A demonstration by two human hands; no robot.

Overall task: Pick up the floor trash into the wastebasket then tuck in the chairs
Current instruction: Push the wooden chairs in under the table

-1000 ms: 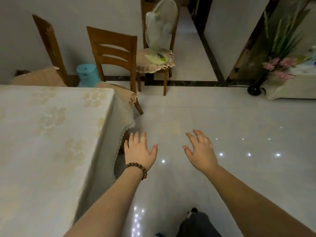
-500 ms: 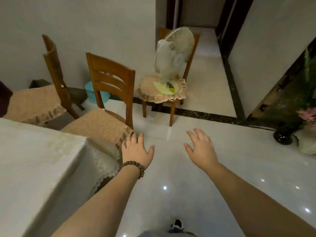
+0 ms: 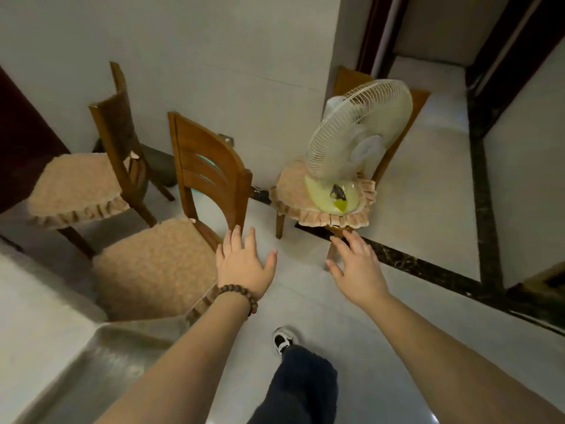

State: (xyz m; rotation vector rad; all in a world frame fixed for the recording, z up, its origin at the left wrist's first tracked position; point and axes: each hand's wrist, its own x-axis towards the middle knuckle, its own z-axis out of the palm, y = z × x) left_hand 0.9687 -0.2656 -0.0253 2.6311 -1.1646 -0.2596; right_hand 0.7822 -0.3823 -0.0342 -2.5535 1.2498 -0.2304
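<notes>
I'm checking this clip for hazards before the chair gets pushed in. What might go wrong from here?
1. The fan stands on a cushioned chair right beside the right hand; a bump may topple it.
2. Both hands are open and the left hand is beside the nearest chair, not gripping it; a one-sided push could skew it into the table.

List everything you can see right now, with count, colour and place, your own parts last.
chairs: three, brown wood with tan frilled cushions; two by the table, one by the wall.
fan: one, white, standing on the wall chair's cushion.
table: one, pale cloth, lower left.
teal object: one, seen through the near chair's back slats; what it is I cannot tell.
floor: pale glossy tile with a dark border strip; no trash visible.
left hand: open, beaded bracelet on wrist, near the closest chair's back.
right hand: open, empty.
shoe: one, black and white, below.
</notes>
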